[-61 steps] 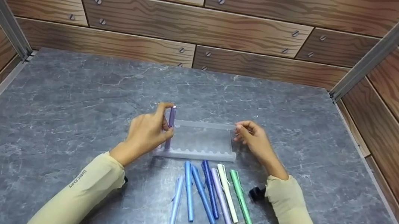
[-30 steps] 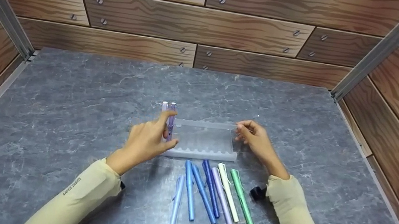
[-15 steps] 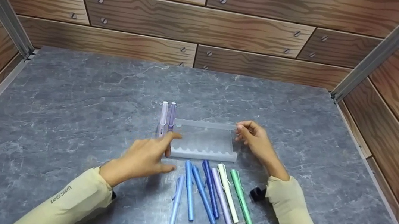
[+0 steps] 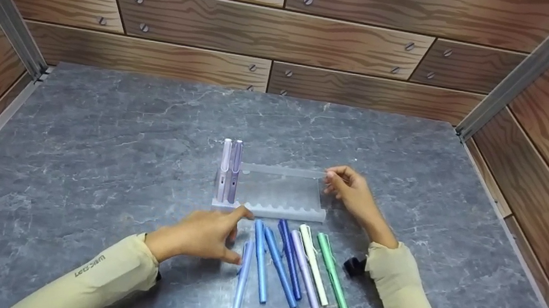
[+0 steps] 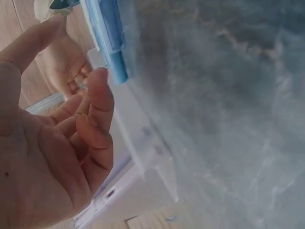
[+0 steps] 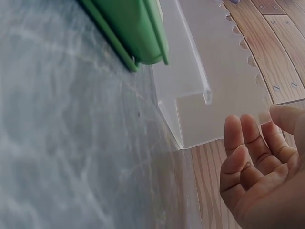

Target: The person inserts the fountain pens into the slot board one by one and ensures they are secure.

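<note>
In the head view, a clear pen stand (image 4: 278, 211) with a notched front rail holds two upright pens at its left end, a pale lilac pen (image 4: 224, 169) and a darker purple pen (image 4: 236, 170). My right hand (image 4: 353, 191) pinches the stand's back right corner between thumb and fingertips. My left hand (image 4: 206, 234) is in front of the stand, thumb and forefinger spread, nothing gripped. Its thumb tip is right at the upper part of a light blue pen (image 4: 240, 289). Close by lies a blue pen (image 4: 261, 263).
Right of these lie another blue pen (image 4: 282, 271), a dark blue pen (image 4: 290, 259), a lilac pen (image 4: 306, 274), a white pen (image 4: 313, 264) and a green pen (image 4: 333, 274), side by side on the grey marbled table (image 4: 98, 154). Wood-patterned walls (image 4: 268, 29) enclose the table.
My left hand has let go of the purple pen, now upright beside the lilac one, and has come down toward the pens in front. My right hand has stayed at the stand's corner.
</note>
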{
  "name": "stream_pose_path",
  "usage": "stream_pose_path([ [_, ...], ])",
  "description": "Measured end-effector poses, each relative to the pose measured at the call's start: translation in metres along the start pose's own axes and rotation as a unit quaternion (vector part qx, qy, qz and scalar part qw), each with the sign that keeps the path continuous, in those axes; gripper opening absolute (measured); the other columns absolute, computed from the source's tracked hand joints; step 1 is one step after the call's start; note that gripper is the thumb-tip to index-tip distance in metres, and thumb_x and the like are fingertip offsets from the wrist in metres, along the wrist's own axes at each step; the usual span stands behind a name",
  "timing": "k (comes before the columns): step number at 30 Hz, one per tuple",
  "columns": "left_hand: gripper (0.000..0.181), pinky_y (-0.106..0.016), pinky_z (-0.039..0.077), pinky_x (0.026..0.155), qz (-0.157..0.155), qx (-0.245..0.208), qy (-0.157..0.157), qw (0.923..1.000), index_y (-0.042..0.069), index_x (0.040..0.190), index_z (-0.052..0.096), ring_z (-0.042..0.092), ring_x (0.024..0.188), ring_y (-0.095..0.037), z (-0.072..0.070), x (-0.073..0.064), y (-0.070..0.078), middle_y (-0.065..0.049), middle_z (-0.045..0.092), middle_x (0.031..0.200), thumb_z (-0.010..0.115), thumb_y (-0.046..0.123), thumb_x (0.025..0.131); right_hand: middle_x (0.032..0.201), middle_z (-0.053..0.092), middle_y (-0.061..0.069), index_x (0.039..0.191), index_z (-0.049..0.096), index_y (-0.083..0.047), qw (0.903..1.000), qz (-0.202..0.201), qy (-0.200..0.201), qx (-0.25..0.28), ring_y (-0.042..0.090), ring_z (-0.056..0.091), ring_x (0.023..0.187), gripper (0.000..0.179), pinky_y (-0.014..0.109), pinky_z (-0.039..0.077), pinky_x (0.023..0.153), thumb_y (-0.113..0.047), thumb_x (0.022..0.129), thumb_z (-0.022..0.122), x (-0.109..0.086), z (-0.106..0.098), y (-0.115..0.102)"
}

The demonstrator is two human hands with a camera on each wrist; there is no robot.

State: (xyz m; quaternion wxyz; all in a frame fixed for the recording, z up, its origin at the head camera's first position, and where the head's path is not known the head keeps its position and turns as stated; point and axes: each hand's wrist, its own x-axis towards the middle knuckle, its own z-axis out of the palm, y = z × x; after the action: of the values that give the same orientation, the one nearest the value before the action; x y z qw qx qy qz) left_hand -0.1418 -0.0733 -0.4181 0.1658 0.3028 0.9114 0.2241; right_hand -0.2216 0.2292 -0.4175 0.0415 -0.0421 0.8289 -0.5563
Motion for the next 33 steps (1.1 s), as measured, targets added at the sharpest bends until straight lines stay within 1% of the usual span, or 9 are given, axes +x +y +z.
stream_pose_path([
  [4, 0.073, -0.026, 0.04, 0.057, -0.012, -0.001, -0.025, 0.9996, 0.022, 0.128, 0.04, 0.051, 0.064, -0.006, 0.003, 0.002, -0.001, 0.009, 0.059, 0.08, 0.076, 0.043, 0.068, 0.093, 0.062, 0.014, 0.111, 0.052, 0.01, 0.9999, -0.012, -0.003, -0.001, 0.008, 0.062, 0.071, 0.032, 0.025, 0.047, 0.062, -0.017, 0.095, 0.05, -0.002, 0.001, -0.004],
  [10, 0.071, -0.026, 0.039, 0.058, -0.014, 0.002, -0.057, 0.9983, 0.023, 0.125, 0.04, 0.049, 0.065, -0.007, 0.005, 0.003, -0.002, 0.01, 0.057, 0.074, 0.078, 0.04, 0.067, 0.096, 0.061, 0.02, 0.112, 0.053, 0.008, 0.9999, -0.01, -0.002, -0.007, 0.009, 0.062, 0.07, 0.03, 0.024, 0.047, 0.062, -0.016, 0.095, 0.049, -0.003, 0.002, -0.003],
  [14, 0.068, -0.025, 0.038, 0.058, -0.011, -0.003, -0.067, 0.9977, 0.023, 0.121, 0.042, 0.048, 0.062, -0.007, 0.007, 0.003, -0.003, 0.012, 0.054, 0.07, 0.078, 0.037, 0.066, 0.098, 0.061, 0.023, 0.113, 0.053, 0.009, 0.9999, -0.013, -0.003, -0.011, 0.01, 0.062, 0.071, 0.03, 0.024, 0.046, 0.062, -0.016, 0.095, 0.049, -0.002, 0.002, -0.002],
  [18, 0.066, -0.024, 0.037, 0.056, -0.005, -0.01, -0.074, 0.9972, 0.021, 0.119, 0.043, 0.046, 0.059, -0.007, 0.009, 0.003, -0.005, 0.012, 0.052, 0.068, 0.079, 0.035, 0.066, 0.1, 0.059, 0.028, 0.112, 0.053, 0.01, 0.9999, -0.014, -0.002, -0.007, 0.01, 0.062, 0.071, 0.031, 0.024, 0.046, 0.061, -0.015, 0.095, 0.049, -0.003, 0.002, -0.004],
  [23, 0.064, -0.024, 0.037, 0.055, -0.009, -0.022, -0.085, 0.9961, 0.022, 0.12, 0.045, 0.046, 0.059, -0.007, 0.008, 0.005, -0.006, 0.011, 0.052, 0.068, 0.078, 0.033, 0.067, 0.099, 0.06, 0.026, 0.111, 0.053, 0.01, 0.9999, -0.012, 0.0, -0.003, 0.01, 0.062, 0.07, 0.03, 0.023, 0.046, 0.06, -0.015, 0.094, 0.05, -0.004, 0.003, -0.006],
  [26, 0.064, -0.024, 0.038, 0.056, -0.011, -0.024, -0.092, 0.9954, 0.022, 0.121, 0.046, 0.046, 0.06, -0.007, 0.007, 0.005, -0.006, 0.011, 0.052, 0.068, 0.078, 0.032, 0.067, 0.099, 0.059, 0.028, 0.111, 0.052, 0.01, 0.9999, -0.011, 0.001, -0.005, 0.01, 0.062, 0.07, 0.03, 0.023, 0.046, 0.06, -0.014, 0.095, 0.05, -0.002, 0.002, -0.004],
  [29, 0.064, -0.024, 0.038, 0.056, -0.015, -0.02, -0.095, 0.9952, 0.021, 0.121, 0.047, 0.046, 0.06, -0.008, 0.008, 0.007, -0.006, 0.011, 0.051, 0.069, 0.078, 0.032, 0.067, 0.101, 0.058, 0.028, 0.112, 0.052, 0.01, 0.9999, -0.01, 0.002, -0.004, 0.01, 0.062, 0.07, 0.03, 0.022, 0.046, 0.06, -0.015, 0.095, 0.05, 0.003, 0.001, 0.006],
  [33, 0.064, -0.024, 0.037, 0.055, -0.022, -0.007, -0.093, 0.9954, 0.023, 0.12, 0.046, 0.045, 0.061, -0.007, 0.01, 0.008, -0.005, 0.011, 0.05, 0.07, 0.078, 0.034, 0.066, 0.097, 0.061, 0.02, 0.112, 0.054, 0.007, 0.9999, -0.01, 0.003, 0.001, 0.009, 0.062, 0.07, 0.031, 0.024, 0.046, 0.06, -0.018, 0.094, 0.051, 0.012, -0.001, 0.02],
])
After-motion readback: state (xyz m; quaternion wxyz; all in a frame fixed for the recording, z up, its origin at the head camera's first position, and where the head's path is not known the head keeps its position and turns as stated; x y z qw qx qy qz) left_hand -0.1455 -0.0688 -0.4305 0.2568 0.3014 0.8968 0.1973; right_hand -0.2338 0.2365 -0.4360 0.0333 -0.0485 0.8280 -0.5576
